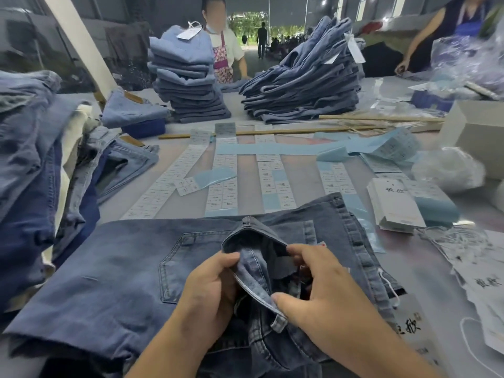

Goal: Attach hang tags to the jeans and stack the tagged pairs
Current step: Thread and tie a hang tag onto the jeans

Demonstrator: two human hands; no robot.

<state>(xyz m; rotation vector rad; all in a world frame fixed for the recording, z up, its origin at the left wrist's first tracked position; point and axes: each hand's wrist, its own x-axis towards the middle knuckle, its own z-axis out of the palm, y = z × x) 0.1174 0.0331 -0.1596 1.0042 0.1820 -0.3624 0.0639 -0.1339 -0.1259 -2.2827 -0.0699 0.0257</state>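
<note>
Denim fills the near part of the table [305, 170]: one dark pair of jeans [114, 268] lies flat with its back pocket up, right in front of the person. The left hand [210, 290] pinches a fold of the waistband [253, 271] between thumb and curled fingers, lifting it off the cloth. The right hand [321, 290] is also curled on the band, thumb on its near edge and fingertips over the far edge, so the two hands spread the waist open. This looks like a way to reach a belt loop [278, 323] or inner label where a tag string can go through; no tag is visible in either hand.

A bundle of hang tags [395, 205] sits near right, and loose tags with strings [480, 271] lie further right, within easy reach. Strips of stickers [275, 184] are laid in rows just beyond the jeans, probably for sizes. Untagged jeans [30, 170] are heaped on the left. Two stacks of tagged pairs [188, 77] stand far across, kept away from the working space.
</note>
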